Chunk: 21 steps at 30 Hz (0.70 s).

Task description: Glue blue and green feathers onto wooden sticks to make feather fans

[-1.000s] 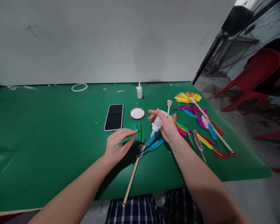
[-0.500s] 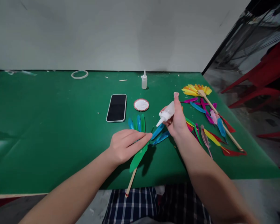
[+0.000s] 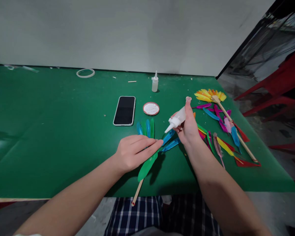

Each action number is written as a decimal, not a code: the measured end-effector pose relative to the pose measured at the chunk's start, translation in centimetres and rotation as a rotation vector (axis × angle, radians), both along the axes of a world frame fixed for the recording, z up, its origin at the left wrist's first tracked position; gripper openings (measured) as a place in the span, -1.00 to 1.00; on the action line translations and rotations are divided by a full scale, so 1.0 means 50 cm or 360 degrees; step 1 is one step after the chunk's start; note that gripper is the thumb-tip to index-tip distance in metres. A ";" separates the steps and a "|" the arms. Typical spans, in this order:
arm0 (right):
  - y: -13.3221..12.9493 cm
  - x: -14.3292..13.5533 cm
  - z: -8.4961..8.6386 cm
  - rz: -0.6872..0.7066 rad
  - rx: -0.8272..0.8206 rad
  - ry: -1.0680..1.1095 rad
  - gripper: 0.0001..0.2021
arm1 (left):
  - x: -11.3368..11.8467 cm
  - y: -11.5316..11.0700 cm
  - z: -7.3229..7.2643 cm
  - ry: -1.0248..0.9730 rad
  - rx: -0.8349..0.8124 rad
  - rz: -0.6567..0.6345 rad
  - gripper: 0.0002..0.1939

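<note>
My left hand (image 3: 136, 153) is closed, its fingertips pinching a green feather (image 3: 147, 167) whose broad end points toward me. Under that hand lies a feather fan with a wooden stick handle (image 3: 137, 194); its blue and green feathers (image 3: 147, 127) stick out beyond my knuckles, while its middle is hidden. My right hand (image 3: 188, 129) is wrapped round a white squeeze glue bottle (image 3: 179, 118), tilted so its nozzle points down and left, just above the blue feathers (image 3: 170, 144) right of my left fingertips.
A phone (image 3: 124, 110), a round white lid (image 3: 151, 108) and a second small bottle (image 3: 155, 82) stand farther back. At right lie a yellow feather fan (image 3: 210, 95) and several loose coloured feathers (image 3: 217, 144). A clear ring (image 3: 85, 73) lies near the grey wall (image 3: 100, 36).
The whole view has shifted slightly. Both hands keep their holds, and the bottle's nozzle stays close above the blue feathers with hardly any movement.
</note>
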State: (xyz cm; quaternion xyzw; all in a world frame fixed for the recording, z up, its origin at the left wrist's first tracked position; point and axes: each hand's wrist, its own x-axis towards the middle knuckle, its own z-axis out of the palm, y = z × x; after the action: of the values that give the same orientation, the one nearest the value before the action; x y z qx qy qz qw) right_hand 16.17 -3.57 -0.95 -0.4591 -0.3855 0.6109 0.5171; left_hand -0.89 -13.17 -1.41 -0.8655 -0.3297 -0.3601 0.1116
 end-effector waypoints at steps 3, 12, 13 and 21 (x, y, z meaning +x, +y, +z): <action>0.001 0.000 -0.001 -0.0042 -0.0018 0.0020 -0.42 | 0.003 -0.004 0.006 0.0004 -0.0068 0.0019 -0.75; 0.001 0.001 -0.001 -0.0031 -0.0041 0.0042 -0.43 | 0.002 -0.003 0.005 -0.0011 -0.0092 0.0021 -0.75; 0.001 0.001 -0.001 -0.0035 -0.0038 0.0047 -0.43 | 0.002 -0.003 0.004 -0.0009 -0.0088 0.0013 -0.75; 0.002 0.000 -0.002 -0.0032 -0.0023 0.0009 -0.42 | 0.003 -0.004 0.008 -0.0013 -0.0105 0.0023 -0.76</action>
State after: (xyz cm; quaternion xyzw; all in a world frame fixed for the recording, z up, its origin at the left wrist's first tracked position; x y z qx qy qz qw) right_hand 16.17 -3.49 -1.05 -0.4650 -0.3751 0.6097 0.5209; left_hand -0.75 -13.38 -1.01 -0.8649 -0.3481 -0.3517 0.0844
